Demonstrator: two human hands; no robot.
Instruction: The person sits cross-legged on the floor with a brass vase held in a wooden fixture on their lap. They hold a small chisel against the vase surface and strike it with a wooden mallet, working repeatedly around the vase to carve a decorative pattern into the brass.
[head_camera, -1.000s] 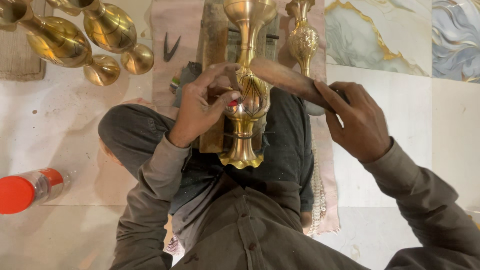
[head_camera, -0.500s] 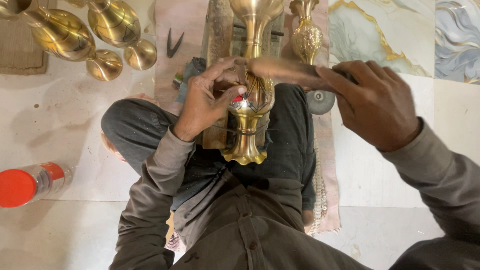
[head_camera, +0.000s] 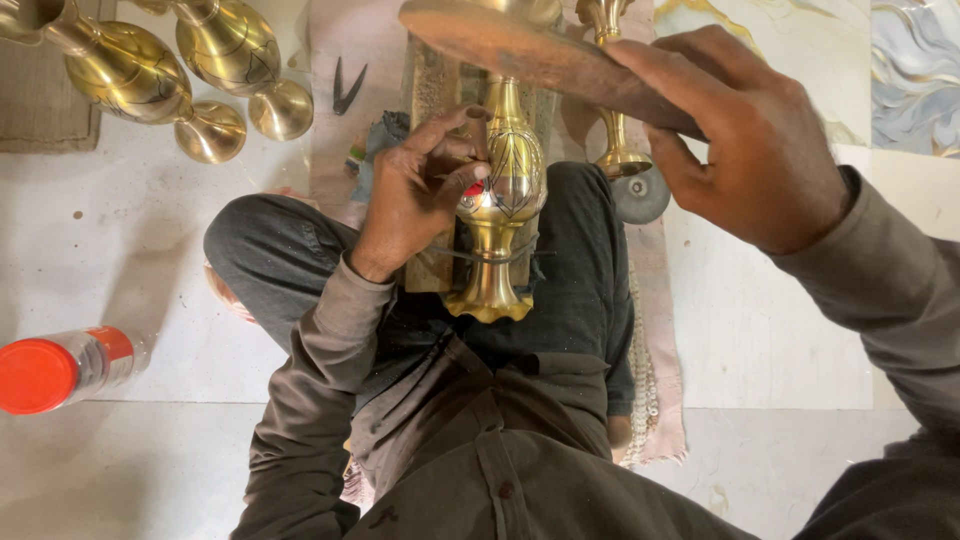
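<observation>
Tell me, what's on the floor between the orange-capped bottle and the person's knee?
Nothing: in the head view, only bare pale floor separates the bottle from the knee.

This is a metal craft workshop, run at floor level. The person sits on a tiled floor (head_camera: 130, 250) with a brass vase (head_camera: 500, 200) propped on a wooden block over the lap. To the left of that vase lie two finished brass vases (head_camera: 170, 70) on their sides; just behind it stands another brass piece (head_camera: 615, 100). A small pair of dark pincers (head_camera: 347, 88) lies beyond the vase on a worn cloth, and an orange-capped bottle (head_camera: 60, 368) lies far left of it.
</observation>
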